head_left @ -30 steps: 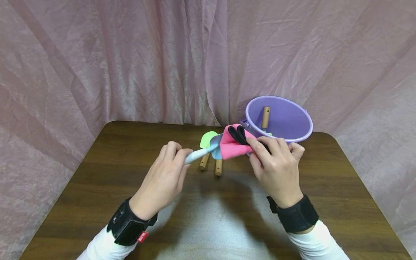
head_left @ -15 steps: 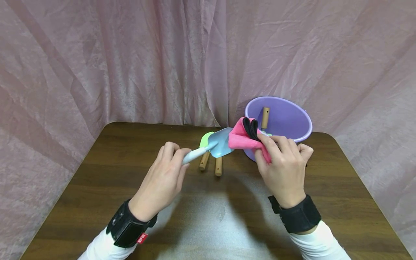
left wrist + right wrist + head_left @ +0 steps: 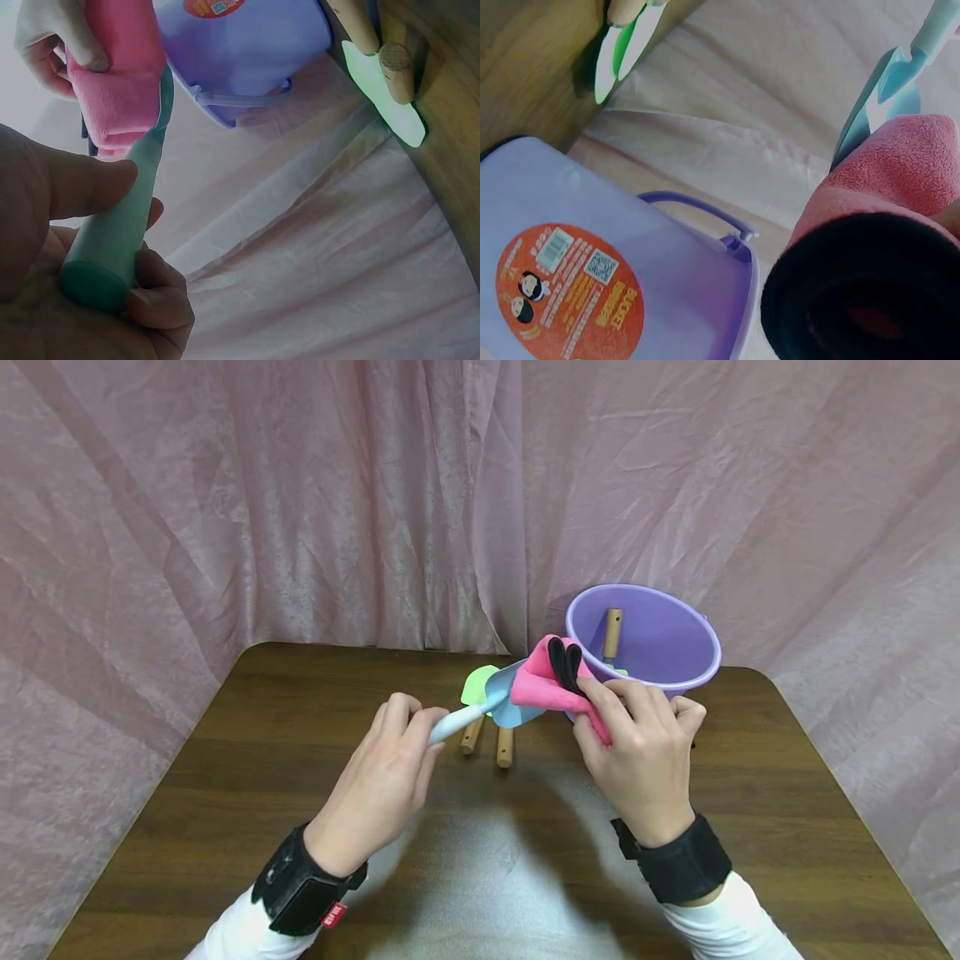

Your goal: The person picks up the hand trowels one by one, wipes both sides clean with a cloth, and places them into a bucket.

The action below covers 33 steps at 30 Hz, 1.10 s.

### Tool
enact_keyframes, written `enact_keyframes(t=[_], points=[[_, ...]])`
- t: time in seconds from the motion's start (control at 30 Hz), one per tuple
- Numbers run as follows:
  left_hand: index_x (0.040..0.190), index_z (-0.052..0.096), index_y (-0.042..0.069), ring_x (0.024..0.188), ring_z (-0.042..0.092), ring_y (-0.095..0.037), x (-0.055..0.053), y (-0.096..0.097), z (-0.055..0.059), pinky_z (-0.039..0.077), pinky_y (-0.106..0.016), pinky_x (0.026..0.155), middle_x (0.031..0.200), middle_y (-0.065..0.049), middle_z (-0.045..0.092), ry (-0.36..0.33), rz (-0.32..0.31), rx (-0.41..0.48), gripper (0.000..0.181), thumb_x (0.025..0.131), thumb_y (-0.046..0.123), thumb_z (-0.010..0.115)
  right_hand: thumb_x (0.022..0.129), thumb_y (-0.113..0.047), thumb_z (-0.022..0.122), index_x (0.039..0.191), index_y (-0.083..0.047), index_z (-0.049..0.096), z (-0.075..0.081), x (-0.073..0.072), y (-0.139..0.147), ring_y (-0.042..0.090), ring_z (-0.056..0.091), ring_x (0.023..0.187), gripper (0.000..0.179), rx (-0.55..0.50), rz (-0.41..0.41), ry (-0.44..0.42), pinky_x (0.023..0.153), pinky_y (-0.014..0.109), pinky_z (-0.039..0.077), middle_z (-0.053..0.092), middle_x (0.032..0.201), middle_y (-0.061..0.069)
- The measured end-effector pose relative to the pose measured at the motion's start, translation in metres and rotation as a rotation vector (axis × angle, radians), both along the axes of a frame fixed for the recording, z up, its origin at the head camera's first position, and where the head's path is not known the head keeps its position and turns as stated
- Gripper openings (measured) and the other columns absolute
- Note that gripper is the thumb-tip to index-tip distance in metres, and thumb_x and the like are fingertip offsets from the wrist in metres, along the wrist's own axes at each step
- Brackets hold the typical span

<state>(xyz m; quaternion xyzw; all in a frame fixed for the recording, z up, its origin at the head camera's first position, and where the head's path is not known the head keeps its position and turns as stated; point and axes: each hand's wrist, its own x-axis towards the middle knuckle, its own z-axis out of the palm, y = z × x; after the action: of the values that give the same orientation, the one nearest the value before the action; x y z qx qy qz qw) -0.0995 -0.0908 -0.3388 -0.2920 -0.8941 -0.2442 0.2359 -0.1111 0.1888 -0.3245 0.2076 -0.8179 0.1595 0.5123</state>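
My left hand [image 3: 378,785] grips the pale blue handle of a garden trowel [image 3: 455,722], its blade pointing right over the table. In the left wrist view, thumb and curled fingers wrap the handle [image 3: 112,240]. My right hand [image 3: 637,752] pinches a folded pink cloth [image 3: 536,685] with black edging [image 3: 566,664]. The cloth lies over part of the blade and hides its tip side. Seen from the right wrist, the cloth [image 3: 892,165] meets the blade [image 3: 866,112], and its dark rolled edge fills the foreground.
Behind my right hand stands a purple bucket [image 3: 667,635] holding a wooden-handled tool [image 3: 613,631]. Two more wooden handles [image 3: 471,737] and a green blade [image 3: 478,685] lie on the brown table [image 3: 300,760] beyond the trowel. A pink curtain [image 3: 375,502] hangs behind.
The right hand slid the cloth right and up toward the blade's tip, then came back left over the blade. The left hand has hardly moved and keeps its hold on the trowel.
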Motion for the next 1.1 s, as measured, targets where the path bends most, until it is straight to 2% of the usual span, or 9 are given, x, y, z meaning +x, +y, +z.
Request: enact_keyframes(t=[0.7,0.83,1.1], points=[[0.123,0.059,0.002,0.088,0.043,-0.020,0.000,0.003,0.000,0.043,-0.029,0.072,0.102,-0.007,0.044,0.000,-0.004,-0.004,0.034,0.091,0.006,0.070,0.086,-0.008,0.059,0.106,-0.012,0.075,0.001,0.002,-0.012,0.026,0.056,0.075,0.026,0.131,0.208,0.006,0.068,0.053,0.029,0.067,0.091,0.006],[0.123,0.059,0.001,0.088,0.042,-0.020,-0.001,0.002,0.000,0.043,-0.029,0.071,0.102,-0.007,0.043,-0.008,-0.002,-0.005,0.035,0.090,0.005,0.071,0.087,-0.008,0.059,0.107,-0.013,0.075,0.001,0.002,-0.011,0.026,0.056,0.075,0.027,0.136,0.200,0.014,0.070,0.054,0.029,0.067,0.091,0.006],[0.123,0.058,0.002,0.089,0.042,-0.020,-0.001,0.000,0.001,0.043,-0.029,0.071,0.103,-0.007,0.043,-0.018,0.004,-0.014,0.033,0.092,0.007,0.069,0.090,-0.008,0.058,0.110,-0.013,0.074,0.003,0.001,-0.005,0.030,0.055,0.078,0.026,0.154,0.135,0.001,0.072,0.057,0.027,0.066,0.093,0.009]])
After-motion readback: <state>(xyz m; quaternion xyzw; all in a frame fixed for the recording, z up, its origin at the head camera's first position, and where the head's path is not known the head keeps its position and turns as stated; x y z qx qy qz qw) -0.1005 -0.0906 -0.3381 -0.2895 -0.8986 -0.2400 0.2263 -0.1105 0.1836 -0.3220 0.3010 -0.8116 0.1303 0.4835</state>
